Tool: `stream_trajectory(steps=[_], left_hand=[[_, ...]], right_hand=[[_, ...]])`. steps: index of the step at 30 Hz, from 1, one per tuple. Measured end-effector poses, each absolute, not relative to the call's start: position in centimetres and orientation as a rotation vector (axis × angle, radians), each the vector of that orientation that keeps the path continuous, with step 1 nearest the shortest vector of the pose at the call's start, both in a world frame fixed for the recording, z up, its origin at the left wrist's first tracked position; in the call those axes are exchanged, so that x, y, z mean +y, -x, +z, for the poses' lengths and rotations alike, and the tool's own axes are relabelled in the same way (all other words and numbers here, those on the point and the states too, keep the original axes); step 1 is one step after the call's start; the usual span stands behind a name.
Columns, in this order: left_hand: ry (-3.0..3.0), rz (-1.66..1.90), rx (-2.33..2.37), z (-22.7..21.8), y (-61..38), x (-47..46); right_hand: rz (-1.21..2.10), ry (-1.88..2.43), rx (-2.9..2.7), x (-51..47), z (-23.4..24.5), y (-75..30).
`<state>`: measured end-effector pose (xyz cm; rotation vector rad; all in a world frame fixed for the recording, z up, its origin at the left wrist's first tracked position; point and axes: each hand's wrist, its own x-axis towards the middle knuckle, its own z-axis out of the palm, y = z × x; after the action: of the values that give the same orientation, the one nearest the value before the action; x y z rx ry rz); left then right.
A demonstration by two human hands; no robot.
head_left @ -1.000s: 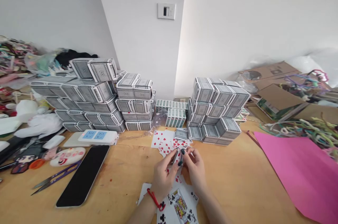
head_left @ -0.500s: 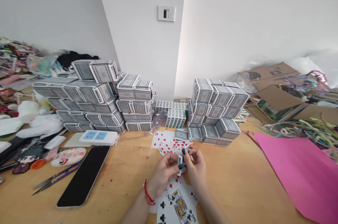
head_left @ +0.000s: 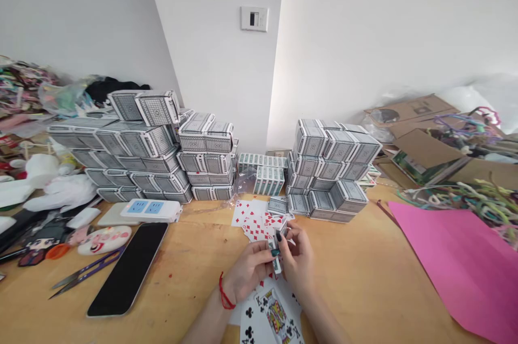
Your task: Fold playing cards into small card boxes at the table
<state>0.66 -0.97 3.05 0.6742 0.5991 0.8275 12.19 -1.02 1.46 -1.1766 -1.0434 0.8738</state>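
My left hand (head_left: 247,271), with a red cord at its wrist, pinches a small folded playing card (head_left: 277,265) with a green-patterned face. Across from it, my right hand (head_left: 298,255) has its thumb and fingers closed on the upper end of the same piece; the fingers hide part of it. Under my wrists lie large playing cards, a king of clubs (head_left: 275,311) on top. Just beyond my fingertips, red-suited cards (head_left: 254,225) are spread flat on the table. A small grey folded-card block (head_left: 278,205) sits at their far edge.
Stacked grey card blocks stand at the left (head_left: 149,141) and right (head_left: 324,171), with green-edged boxes (head_left: 269,179) between. Left are a black phone (head_left: 129,268), thread snips (head_left: 87,274) and a white power strip (head_left: 151,210). Pink paper (head_left: 457,263) and a cardboard box (head_left: 457,157) lie right.
The folded card between my hands now shows more of its length, its lower end sticking out below my fingers. Both hands have shifted only slightly.
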Motion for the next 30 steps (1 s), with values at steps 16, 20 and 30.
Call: stream_trajectory(steps=[16,20,30], left_hand=[[-1.903,1.19,1.326,2.77,-0.41,-1.23],[-1.945,1.17,1.33,2.48,-0.46,-1.15],[-2.089,1.219,1.331,2.42,-0.52,-1.39]], right_hand=[[1.038,1.198,-0.878,-0.29,1.32,-12.79],[1.064,1.196,-0.902,-0.43,1.48,-12.58],[1.075,1.255,-0.938,-0.2,1.13,-12.64]])
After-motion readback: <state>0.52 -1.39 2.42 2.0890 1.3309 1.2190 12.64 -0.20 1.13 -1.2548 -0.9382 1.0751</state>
